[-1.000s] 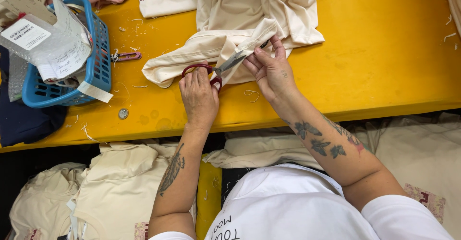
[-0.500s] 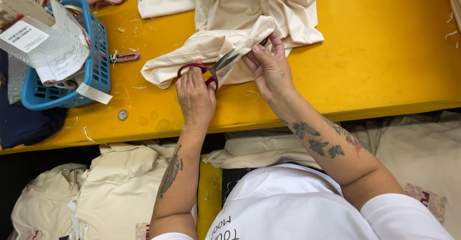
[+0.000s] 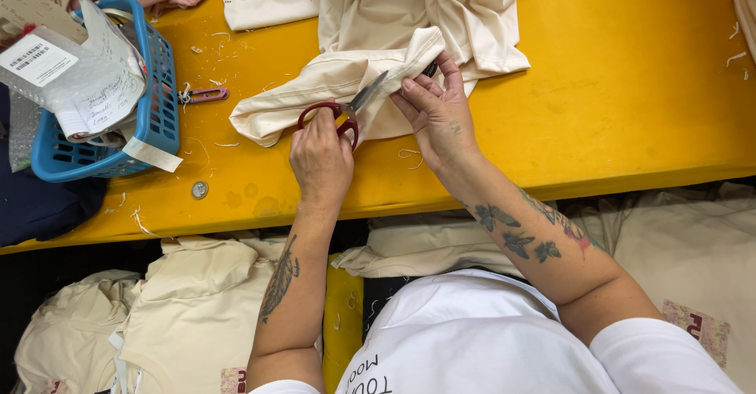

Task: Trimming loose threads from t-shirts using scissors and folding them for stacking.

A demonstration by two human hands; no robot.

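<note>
Gripping the red-handled scissors [image 3: 340, 114] in our left hand [image 3: 321, 157], we have their blades open and aimed up and to the right at the folded edge of the cream garment [image 3: 378, 71]. Our right hand [image 3: 441, 114] pinches that edge between thumb and fingers, holding it taut just beside the blade tips.

Compared with a second ago, we have lifted the scissors a little and brought them closer to the pinched fold, and the blades now stand more open; our right hand has barely shifted its hold. We judge from this that we are lining up a small snip, most likely of a loose thread at the seam, though the thread itself is too fine to see.

The garment lies spread across the yellow counter [image 3: 614, 110], its upper part running out of view. To the left sits a blue basket [image 3: 161, 102] stuffed with papers and plastic bags, with a small pink clip [image 3: 206, 94] beside it. Thread scraps lie scattered on the counter, and more cream garments hang below its near edge.
</note>
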